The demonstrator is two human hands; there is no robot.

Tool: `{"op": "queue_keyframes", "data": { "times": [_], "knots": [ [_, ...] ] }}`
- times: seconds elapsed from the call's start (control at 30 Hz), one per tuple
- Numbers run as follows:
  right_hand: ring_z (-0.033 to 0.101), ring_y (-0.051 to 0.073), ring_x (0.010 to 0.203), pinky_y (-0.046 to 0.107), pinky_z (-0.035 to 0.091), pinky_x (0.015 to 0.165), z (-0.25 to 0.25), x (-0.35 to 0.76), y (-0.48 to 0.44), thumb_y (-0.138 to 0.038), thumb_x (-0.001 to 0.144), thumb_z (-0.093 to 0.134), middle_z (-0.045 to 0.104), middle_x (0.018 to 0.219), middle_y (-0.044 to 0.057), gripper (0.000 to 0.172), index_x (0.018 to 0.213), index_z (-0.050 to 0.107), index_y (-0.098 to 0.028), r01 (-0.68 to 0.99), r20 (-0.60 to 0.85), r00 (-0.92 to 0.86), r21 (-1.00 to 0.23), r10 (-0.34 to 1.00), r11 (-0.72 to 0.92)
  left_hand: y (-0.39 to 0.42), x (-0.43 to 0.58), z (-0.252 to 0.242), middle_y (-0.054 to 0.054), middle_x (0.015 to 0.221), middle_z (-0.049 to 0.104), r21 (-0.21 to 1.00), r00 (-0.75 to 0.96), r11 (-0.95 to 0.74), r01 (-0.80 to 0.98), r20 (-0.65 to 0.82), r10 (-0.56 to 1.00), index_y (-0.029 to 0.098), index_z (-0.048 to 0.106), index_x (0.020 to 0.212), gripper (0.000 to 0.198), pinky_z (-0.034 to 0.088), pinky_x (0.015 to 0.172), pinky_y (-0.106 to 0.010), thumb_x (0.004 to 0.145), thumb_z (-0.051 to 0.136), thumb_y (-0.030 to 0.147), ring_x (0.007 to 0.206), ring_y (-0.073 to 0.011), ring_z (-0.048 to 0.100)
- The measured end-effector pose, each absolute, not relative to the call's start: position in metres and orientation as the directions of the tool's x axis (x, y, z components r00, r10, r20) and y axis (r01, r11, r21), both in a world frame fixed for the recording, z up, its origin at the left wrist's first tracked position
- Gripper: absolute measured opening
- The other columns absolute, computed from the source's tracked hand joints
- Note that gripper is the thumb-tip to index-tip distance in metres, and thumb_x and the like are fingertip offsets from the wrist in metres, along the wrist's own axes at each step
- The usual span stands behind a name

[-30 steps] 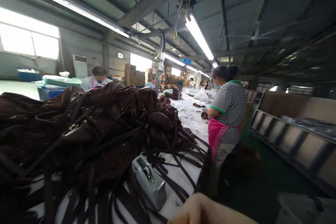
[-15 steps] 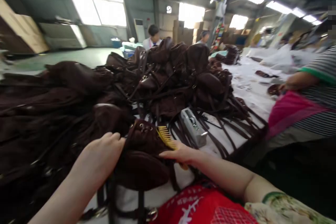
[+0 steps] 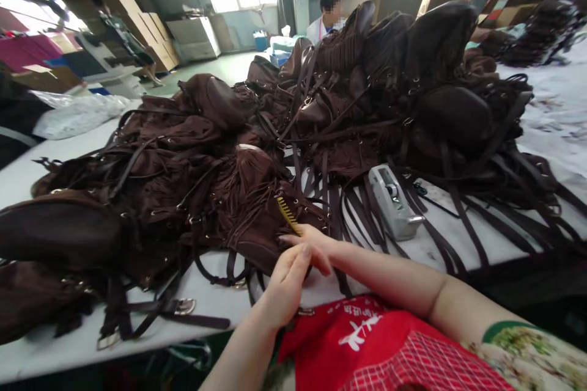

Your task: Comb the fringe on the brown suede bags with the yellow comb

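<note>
A yellow comb (image 3: 288,215) is in my right hand (image 3: 316,241), its teeth over a dark brown fringed bag (image 3: 259,226). The fingers of that hand are closed round the comb's lower end. My left hand (image 3: 288,278) is right beside it, partly in front, at the bag's near edge. Its thumb and fingers are pressed together; whether they pinch anything is hidden. Straps of the bag hang toward the table's near edge.
More brown bags (image 3: 160,159) are heaped on the white table (image 3: 59,354), with straps and buckles trailing. A grey box-shaped device (image 3: 393,201) stands right of my hands. Behind the heap is a person (image 3: 328,12). A clear plastic bag (image 3: 77,113) lies at the far left.
My left hand has left the bag's left side and come right, beside my right hand. The bag's fringe now shows. The view has turned left; the comb is still in my right hand.
</note>
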State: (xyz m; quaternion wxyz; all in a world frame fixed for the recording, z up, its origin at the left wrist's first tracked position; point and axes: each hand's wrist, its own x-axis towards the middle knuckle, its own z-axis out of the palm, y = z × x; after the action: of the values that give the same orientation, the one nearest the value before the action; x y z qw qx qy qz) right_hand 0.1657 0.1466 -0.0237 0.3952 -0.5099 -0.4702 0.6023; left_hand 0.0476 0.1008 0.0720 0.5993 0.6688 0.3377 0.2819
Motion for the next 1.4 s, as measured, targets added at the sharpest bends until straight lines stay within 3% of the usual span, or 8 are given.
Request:
{"op": "queue_keyframes", "data": {
  "times": [0.17, 0.3, 0.43, 0.57, 0.87, 1.1, 1.23, 1.4],
  "knots": [
    [0.039, 0.006, 0.047, 0.016, 0.028, 0.038, 0.009, 0.201, 0.133, -0.044, 0.074, 0.066, 0.047, 0.059, -0.006, 0.031, 0.080, 0.056, -0.016, -0.064, -0.331, -0.107, -0.939, 0.938, -0.338, 0.099, 0.057, 0.019, -0.001, 0.046, 0.037, 0.909, 0.443, -0.008, 0.416, -0.195, 0.875, 0.021, 0.036, 0.045, 0.066, 0.026, 0.051, -0.030, 0.087, 0.013, 0.067, 0.048, -0.0145, 0.034],
    [0.040, 0.005, 0.047, 0.014, 0.027, 0.037, 0.028, 0.215, 0.125, -0.045, 0.072, 0.070, 0.047, 0.060, -0.006, 0.033, 0.083, 0.056, -0.017, -0.104, -0.289, -0.138, -0.947, 0.947, -0.304, 0.088, 0.040, 0.014, -0.002, 0.047, 0.046, 0.880, 0.357, 0.130, 0.457, -0.316, 0.879, 0.019, 0.051, 0.052, 0.072, 0.029, 0.048, -0.029, 0.083, 0.014, 0.074, 0.044, -0.0149, 0.043],
    [0.038, 0.005, 0.045, 0.014, 0.023, 0.035, 0.036, 0.216, 0.123, -0.046, 0.072, 0.069, 0.044, 0.061, -0.007, 0.035, 0.087, 0.054, -0.017, -0.186, -0.315, -0.082, -0.927, 0.946, -0.325, 0.075, 0.036, 0.015, -0.013, 0.095, 0.068, 0.789, 0.326, 0.614, 0.024, -0.587, 0.741, 0.014, 0.063, 0.100, 0.071, 0.047, 0.058, -0.031, 0.081, 0.030, 0.074, 0.064, -0.0206, 0.065],
    [0.040, 0.006, 0.048, 0.017, 0.029, 0.039, 0.040, 0.211, 0.105, -0.045, 0.080, 0.060, 0.049, 0.063, -0.005, 0.031, 0.090, 0.057, -0.016, -0.058, -0.226, -0.134, -0.970, 0.965, -0.235, 0.081, 0.041, 0.015, -0.016, 0.122, 0.060, 0.584, 0.518, 0.719, -0.377, -0.510, 0.686, 0.014, 0.057, 0.119, 0.065, 0.046, 0.092, -0.040, 0.084, 0.040, 0.066, 0.107, -0.0280, 0.060],
    [0.053, 0.013, 0.064, 0.023, 0.036, 0.057, 0.010, 0.197, 0.059, -0.016, 0.079, 0.055, 0.061, 0.074, 0.002, 0.002, 0.077, 0.054, -0.017, 0.690, 0.023, -0.290, -0.688, 0.957, 0.225, 0.140, 0.092, 0.017, -0.012, 0.080, 0.069, 0.320, 0.582, 0.837, -0.444, -0.608, 0.540, 0.007, 0.065, 0.090, 0.036, 0.054, 0.082, -0.037, 0.087, 0.054, 0.041, 0.081, -0.0239, 0.067],
    [0.059, 0.015, 0.067, 0.024, 0.040, 0.059, 0.008, 0.220, 0.062, -0.026, 0.078, 0.061, 0.065, 0.076, 0.003, 0.009, 0.080, 0.060, -0.018, 0.734, 0.051, -0.323, -0.617, 0.945, 0.284, 0.147, 0.094, 0.002, 0.008, 0.047, 0.036, 0.228, 0.749, 0.839, -0.494, -0.380, 0.543, 0.009, 0.061, 0.078, 0.018, 0.048, 0.056, -0.018, 0.089, 0.053, 0.019, 0.040, -0.0038, 0.041],
    [0.062, 0.017, 0.079, 0.024, 0.046, 0.067, 0.032, 0.244, 0.060, -0.030, 0.079, 0.062, 0.068, 0.094, 0.005, 0.030, 0.107, 0.061, -0.020, 0.571, 0.189, -0.218, -0.771, 0.957, 0.282, 0.146, 0.088, -0.006, 0.009, 0.048, 0.032, 0.305, 0.759, 0.862, -0.406, -0.412, 0.503, 0.006, 0.064, 0.088, 0.019, 0.040, 0.046, -0.015, 0.084, 0.061, 0.024, 0.040, -0.0033, 0.036],
    [0.059, 0.015, 0.063, 0.024, 0.044, 0.058, 0.039, 0.266, 0.092, -0.039, 0.086, 0.053, 0.065, 0.069, 0.002, 0.025, 0.079, 0.063, -0.017, 0.538, 0.176, 0.113, -0.838, 0.978, 0.088, 0.137, 0.094, -0.014, 0.008, 0.051, 0.035, 0.572, 0.670, 0.747, -0.339, -0.411, 0.619, 0.008, 0.070, 0.086, 0.023, 0.043, 0.058, -0.018, 0.078, 0.069, 0.029, 0.042, -0.0020, 0.031]
  ]
}}
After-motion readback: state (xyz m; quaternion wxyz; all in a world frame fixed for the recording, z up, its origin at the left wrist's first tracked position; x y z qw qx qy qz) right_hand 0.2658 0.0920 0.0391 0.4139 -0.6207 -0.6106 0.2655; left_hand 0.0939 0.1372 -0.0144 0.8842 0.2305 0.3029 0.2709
